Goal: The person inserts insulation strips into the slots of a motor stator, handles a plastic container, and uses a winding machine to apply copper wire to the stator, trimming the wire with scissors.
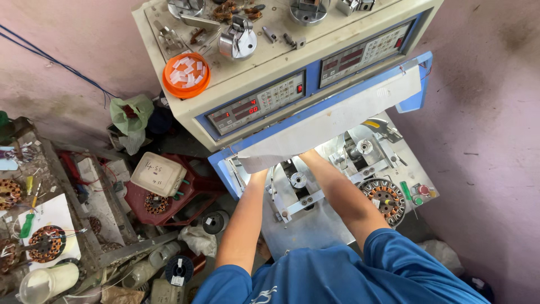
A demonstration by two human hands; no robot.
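Both hands hidden under the machine's guard flap (332, 121), grip unreadable; two display panels (256, 104).

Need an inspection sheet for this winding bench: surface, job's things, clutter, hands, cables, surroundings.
Surface: metal machine bed, pale, with fixtures bolted on.
Job's things: two winding fixtures on the bed; a wound stator sits at its right side, beside coloured push buttons.
Clutter: orange lid of white slips and metal tooling on top of the control cabinet.
Hands: both hidden under the white guard flap; only the left forearm and right forearm show, so grip cannot be told.
Cables: blue wire along the wall.
Surroundings: side bench with stators, green screwdriver, red crate, wire spool.
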